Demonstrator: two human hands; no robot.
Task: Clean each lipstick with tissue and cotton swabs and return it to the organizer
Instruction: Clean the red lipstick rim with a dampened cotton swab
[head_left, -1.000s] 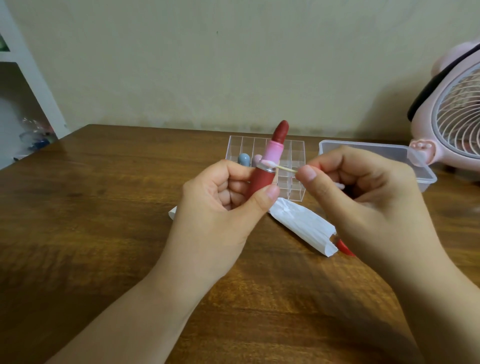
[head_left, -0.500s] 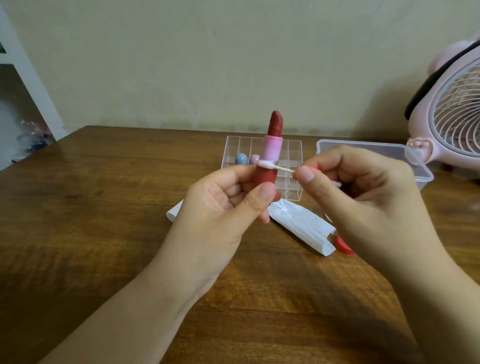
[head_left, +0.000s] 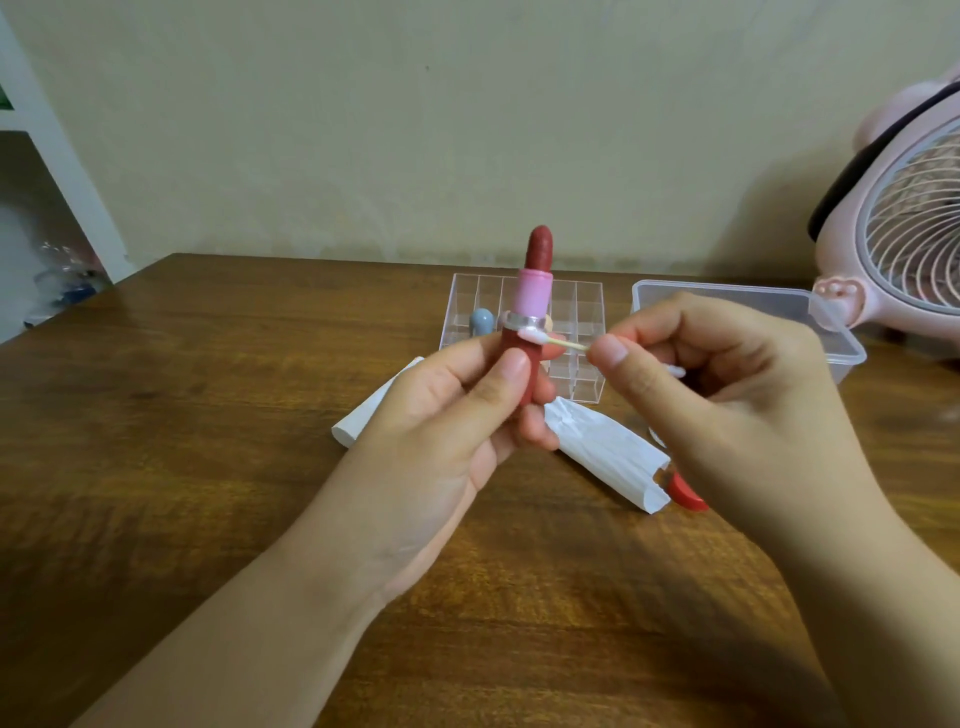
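Fingers of L hand (head_left: 447, 415) grip lipstick (head_left: 524, 332); R hand (head_left: 727, 395) pinches swab (head_left: 550, 340).

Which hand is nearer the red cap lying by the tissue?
Right. The right hand is just above the red cap, partly covering it; the left hand is across the tissue.

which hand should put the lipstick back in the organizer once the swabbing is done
Left, probably. The left hand already grips the lipstick upright, directly before the organizer; the right hand pinches the cotton swab.
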